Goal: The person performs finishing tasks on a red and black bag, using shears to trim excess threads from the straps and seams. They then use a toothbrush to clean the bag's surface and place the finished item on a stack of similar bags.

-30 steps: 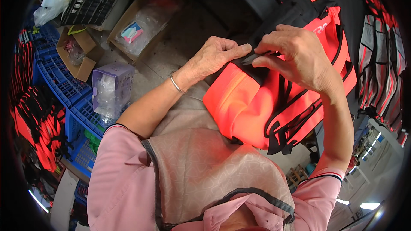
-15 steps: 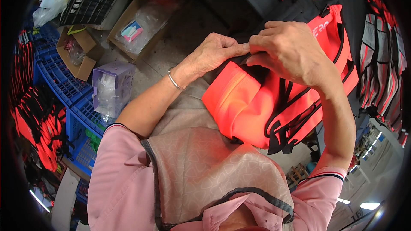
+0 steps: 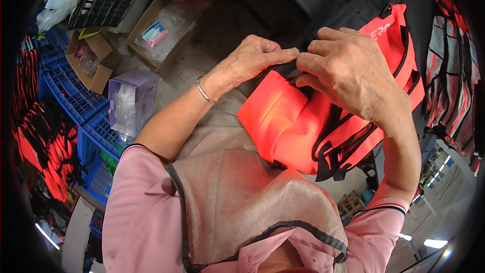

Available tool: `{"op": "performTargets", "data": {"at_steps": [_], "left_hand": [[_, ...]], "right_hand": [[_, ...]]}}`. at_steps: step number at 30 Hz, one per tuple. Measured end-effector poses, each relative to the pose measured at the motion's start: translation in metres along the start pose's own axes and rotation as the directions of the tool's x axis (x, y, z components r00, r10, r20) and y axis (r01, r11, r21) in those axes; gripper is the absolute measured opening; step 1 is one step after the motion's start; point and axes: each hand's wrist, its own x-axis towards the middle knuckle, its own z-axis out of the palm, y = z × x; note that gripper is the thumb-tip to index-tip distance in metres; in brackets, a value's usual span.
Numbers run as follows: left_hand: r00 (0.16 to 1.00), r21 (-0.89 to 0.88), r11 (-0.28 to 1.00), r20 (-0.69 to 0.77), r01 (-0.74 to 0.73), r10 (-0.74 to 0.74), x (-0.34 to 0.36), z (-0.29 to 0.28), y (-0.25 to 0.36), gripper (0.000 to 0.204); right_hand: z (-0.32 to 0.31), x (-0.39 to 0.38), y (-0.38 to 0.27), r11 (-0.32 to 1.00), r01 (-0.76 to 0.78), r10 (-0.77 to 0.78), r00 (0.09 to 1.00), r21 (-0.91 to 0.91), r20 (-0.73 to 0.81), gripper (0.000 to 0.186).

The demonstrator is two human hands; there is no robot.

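both hands (image 3: 298,65) pinch orange life vest (image 3: 288,121)

- What the fingertips of the left hand (image 3: 252,60) and right hand (image 3: 348,71) pinch between them is covered by the fingers themselves; only that they meet at the top edge of the orange life vest (image 3: 288,121).
- The vest's lower part drops behind the grey apron (image 3: 242,207) and can't be followed.
- The right hand hides much of the vest's black strap (image 3: 343,146).
- Contents of the clear bags in the cardboard box (image 3: 166,25) are too blurred to tell.
- The orange heap (image 3: 45,146) at the left rim is bent and dark; single pieces can't be told apart.
- The hanging garments (image 3: 449,76) on the right are cut off by the rim.
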Motion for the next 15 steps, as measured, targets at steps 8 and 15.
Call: {"op": "performTargets", "data": {"at_steps": [8,15], "left_hand": [[1.0,0.002,1.0,0.001,-0.015,0.015,0.0001,-0.0005,-0.0006,0.058],[1.0,-0.011,1.0,-0.001,-0.018,0.018,0.0,0.0001,-0.0013,0.055]], "right_hand": [[-0.0005,0.0011,0.0018,1.0,0.018,-0.018,1.0,-0.008,0.019,0.027],[-0.0006,0.0014,0.0021,1.0,0.015,-0.014,0.999,-0.015,0.028,0.025]]}}
